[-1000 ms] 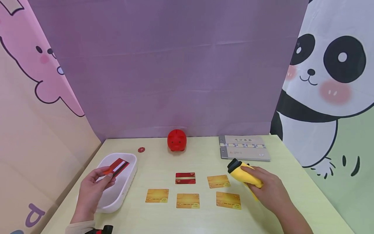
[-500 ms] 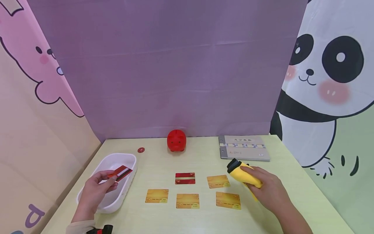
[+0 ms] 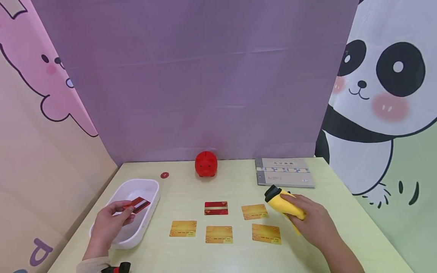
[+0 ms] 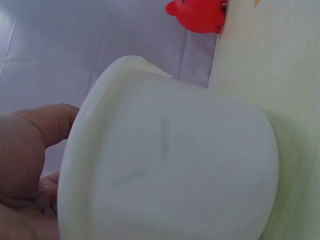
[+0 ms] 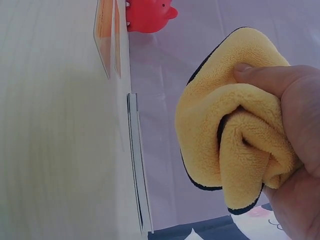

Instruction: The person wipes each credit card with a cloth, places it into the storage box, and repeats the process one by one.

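Observation:
Over the white plastic tub (image 3: 148,218), my left hand (image 3: 108,223) pinches a red card (image 3: 140,204) with a pale and a dark stripe, between thumb and fingers. In the left wrist view the tub's side (image 4: 180,165) hides the card and part of the hand. My right hand (image 3: 319,223) grips a bunched yellow cloth (image 3: 286,206) with black edging, raised over the right side of the table; its folds show in the right wrist view. Between the hands, one red card (image 3: 216,212) and several gold cards (image 3: 219,230) lie flat on the table.
At the table's back stands a red piggy bank (image 3: 206,163). A grey booklet (image 3: 286,175) lies at the back right, near the yellow cloth. Behind the tub is a small round red disc (image 3: 164,175). A purple sheet (image 3: 205,83) hangs behind the table.
My left hand has lowered slightly, and the card in it is tipped flatter over the tub. My right hand and the yellow cloth have stayed in place.

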The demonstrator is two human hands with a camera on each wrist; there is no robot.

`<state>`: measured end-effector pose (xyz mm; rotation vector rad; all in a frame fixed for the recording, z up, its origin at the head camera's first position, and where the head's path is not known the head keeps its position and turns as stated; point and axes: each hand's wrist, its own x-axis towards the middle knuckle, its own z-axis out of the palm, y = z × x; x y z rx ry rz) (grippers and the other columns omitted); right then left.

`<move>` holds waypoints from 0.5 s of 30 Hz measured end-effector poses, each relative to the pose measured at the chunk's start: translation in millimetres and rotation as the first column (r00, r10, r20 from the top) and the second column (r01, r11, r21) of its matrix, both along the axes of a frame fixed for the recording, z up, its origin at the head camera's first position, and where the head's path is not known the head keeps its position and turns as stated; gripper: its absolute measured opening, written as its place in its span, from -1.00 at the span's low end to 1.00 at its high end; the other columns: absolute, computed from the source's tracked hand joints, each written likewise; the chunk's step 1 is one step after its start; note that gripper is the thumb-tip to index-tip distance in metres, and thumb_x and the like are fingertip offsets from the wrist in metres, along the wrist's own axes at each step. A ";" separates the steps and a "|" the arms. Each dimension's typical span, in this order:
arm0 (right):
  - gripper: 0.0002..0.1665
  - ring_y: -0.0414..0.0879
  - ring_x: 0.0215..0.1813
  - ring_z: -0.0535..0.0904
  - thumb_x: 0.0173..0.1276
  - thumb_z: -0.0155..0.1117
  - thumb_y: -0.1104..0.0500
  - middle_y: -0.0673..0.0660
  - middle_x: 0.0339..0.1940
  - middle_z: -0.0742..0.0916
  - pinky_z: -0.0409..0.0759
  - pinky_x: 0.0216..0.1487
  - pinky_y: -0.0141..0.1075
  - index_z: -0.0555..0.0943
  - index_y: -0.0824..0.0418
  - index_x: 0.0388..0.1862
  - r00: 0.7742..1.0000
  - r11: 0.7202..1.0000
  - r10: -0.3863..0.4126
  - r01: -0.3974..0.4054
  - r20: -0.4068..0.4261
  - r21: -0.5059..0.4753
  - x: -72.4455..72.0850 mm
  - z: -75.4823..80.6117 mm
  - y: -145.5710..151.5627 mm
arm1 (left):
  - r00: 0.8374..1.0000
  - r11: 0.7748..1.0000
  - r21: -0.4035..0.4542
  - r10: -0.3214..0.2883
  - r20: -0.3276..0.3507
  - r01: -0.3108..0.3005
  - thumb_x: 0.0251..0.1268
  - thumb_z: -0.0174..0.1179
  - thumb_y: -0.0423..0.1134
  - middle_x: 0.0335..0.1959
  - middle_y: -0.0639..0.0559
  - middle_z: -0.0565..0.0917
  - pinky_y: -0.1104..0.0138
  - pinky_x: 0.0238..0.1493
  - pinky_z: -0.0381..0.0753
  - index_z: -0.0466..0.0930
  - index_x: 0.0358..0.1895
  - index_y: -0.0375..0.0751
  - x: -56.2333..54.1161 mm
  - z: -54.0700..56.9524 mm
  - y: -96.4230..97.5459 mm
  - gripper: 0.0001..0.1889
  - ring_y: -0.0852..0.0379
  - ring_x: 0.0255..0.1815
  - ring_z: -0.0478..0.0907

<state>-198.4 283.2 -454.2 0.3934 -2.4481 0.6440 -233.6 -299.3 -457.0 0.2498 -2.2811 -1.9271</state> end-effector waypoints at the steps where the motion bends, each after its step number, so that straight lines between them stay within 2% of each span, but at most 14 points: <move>1: -0.23 0.14 -0.03 0.75 0.00 0.73 0.32 0.12 0.04 0.80 0.72 -0.11 0.12 0.73 -0.06 0.25 1.000 1.000 0.000 0.000 0.001 0.000 0.0 -0.2 0.0 | 1.000 1.000 -0.011 -0.006 -0.001 0.006 0.44 0.33 -0.41 -0.24 -0.05 0.64 0.23 -0.15 0.82 0.51 0.25 -0.58 -0.2 -0.6 0.4 -0.57 0.08 -0.36 0.77; 6: -0.23 0.19 0.00 0.75 0.00 0.73 0.32 0.15 0.05 0.80 0.73 -0.09 0.15 0.73 -0.05 0.24 1.000 1.000 0.003 -0.003 -0.001 -0.004 0.3 -0.8 -0.1 | 0.999 0.995 -0.091 -0.026 0.022 0.028 0.45 0.33 -0.37 -0.26 -0.09 0.65 0.27 -0.19 0.82 0.51 0.28 -0.54 -0.5 -2.9 1.2 -0.56 0.10 -0.36 0.76; 12: -0.22 0.12 -0.06 0.75 -0.02 0.74 0.32 0.11 0.03 0.80 0.72 -0.14 0.10 0.73 -0.07 0.24 1.000 1.000 0.003 -0.003 -0.020 0.007 0.2 -1.4 -0.1 | 0.999 0.993 -0.109 -0.033 0.038 0.037 0.45 0.29 -0.42 -0.23 -0.19 0.68 0.28 -0.19 0.82 0.50 0.31 -0.50 -0.7 -3.6 0.0 -0.56 0.11 -0.33 0.75; 15: -0.21 0.08 -0.09 0.74 -0.02 0.74 0.31 0.09 0.02 0.81 0.72 -0.16 0.07 0.73 -0.07 0.24 1.000 1.000 0.004 -0.003 -0.025 0.010 0.4 -1.2 -0.1 | 0.999 0.991 -0.129 -0.033 0.041 0.038 0.46 0.30 -0.40 -0.23 -0.15 0.67 0.29 -0.19 0.82 0.50 0.31 -0.49 -0.1 -3.1 0.2 -0.56 0.10 -0.33 0.76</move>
